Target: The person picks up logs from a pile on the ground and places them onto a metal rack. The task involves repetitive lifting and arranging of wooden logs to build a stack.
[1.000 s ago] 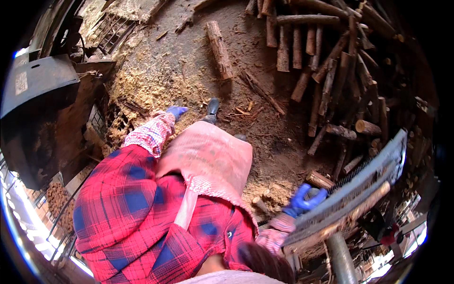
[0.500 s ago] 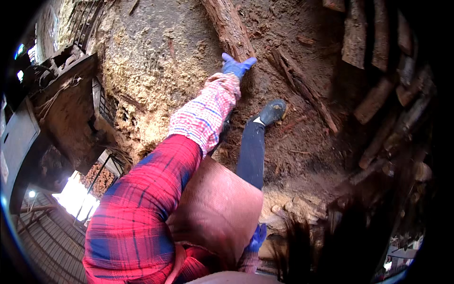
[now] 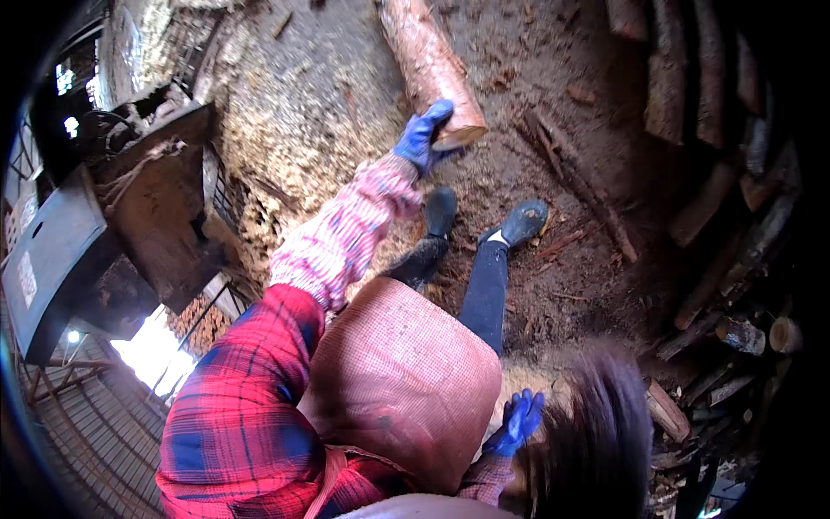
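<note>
My left hand (image 3: 419, 140), in a blue glove, grips the near end of a log (image 3: 424, 65). The thumb lies on top of the bark and the fingers reach under the pale cut face. Seemingly raised off the ground at this end, the log runs away toward the top of the view, where its far end is cut off. My right hand (image 3: 517, 422), also gloved in blue, hangs beside the pink apron (image 3: 402, 372). Its fingers are stretched out, with nothing seen in them. Blurred dark hair covers the area next to it.
Loose bark strips (image 3: 579, 177) lie on the brown ground right of my boots (image 3: 525, 223). Stacked logs (image 3: 666, 73) line the right side. At left stands a rusty metal machine (image 3: 156, 208) with a grey panel (image 3: 54, 264). Pale sawdust (image 3: 285, 121) covers the ground near it.
My left hand has gone from spread fingers over the log's end to a grip around it, and that end has come up. My right hand has moved out from beside the apron.
</note>
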Available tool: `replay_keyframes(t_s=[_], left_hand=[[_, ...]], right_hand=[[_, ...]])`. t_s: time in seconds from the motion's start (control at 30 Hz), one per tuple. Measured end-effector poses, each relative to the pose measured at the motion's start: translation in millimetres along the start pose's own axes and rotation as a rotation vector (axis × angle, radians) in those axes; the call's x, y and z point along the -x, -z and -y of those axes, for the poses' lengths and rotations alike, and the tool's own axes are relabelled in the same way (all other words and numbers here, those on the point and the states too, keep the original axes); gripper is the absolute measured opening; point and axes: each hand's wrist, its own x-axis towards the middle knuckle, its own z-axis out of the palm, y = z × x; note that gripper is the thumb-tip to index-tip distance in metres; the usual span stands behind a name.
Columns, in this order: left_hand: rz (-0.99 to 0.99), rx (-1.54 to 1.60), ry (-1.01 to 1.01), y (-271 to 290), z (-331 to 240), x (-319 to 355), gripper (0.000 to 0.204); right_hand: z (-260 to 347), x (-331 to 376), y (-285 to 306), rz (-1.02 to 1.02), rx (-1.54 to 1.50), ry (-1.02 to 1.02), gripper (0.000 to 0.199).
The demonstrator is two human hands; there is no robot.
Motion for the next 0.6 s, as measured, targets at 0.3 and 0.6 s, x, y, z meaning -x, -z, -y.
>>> replay_keyframes(t_s=[0.3,0.6], left_hand=[[0.242,0.096,0.406,-85,-138,317,0.076],[0.649,0.127,1.049,-72,-63,513,0.080]], right_hand=[[10,34,-159,0.937,-0.379,0.386,0.046],[48,214,-23,1.159,-1.244,0.013,0.076]])
